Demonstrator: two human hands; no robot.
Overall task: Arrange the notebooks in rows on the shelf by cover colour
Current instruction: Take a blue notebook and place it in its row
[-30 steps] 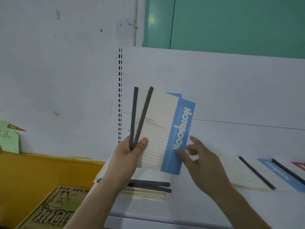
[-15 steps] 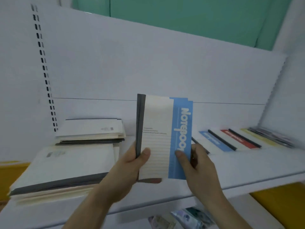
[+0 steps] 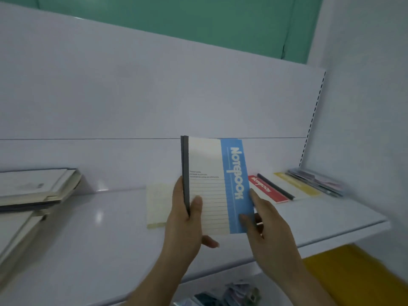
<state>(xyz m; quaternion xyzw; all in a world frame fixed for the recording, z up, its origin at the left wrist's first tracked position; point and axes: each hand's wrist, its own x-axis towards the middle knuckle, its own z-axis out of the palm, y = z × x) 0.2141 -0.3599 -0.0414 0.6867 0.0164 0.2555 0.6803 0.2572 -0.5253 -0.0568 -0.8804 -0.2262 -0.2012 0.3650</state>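
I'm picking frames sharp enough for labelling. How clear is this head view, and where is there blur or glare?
Head view: the blue-striped notebook held by both hands reads sharply; the stack at left and the far-right items smear; small glare spots sit on the shelf; straight shelf lines tilt, a wide-angle effect.

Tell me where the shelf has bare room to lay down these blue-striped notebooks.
The widest bare patch of the shelf lies between the stacks at left and the cream notebook lying flat behind the left hand. The front strip below the red notebook and yellow notebook is also clear. The far right corner is crowded.
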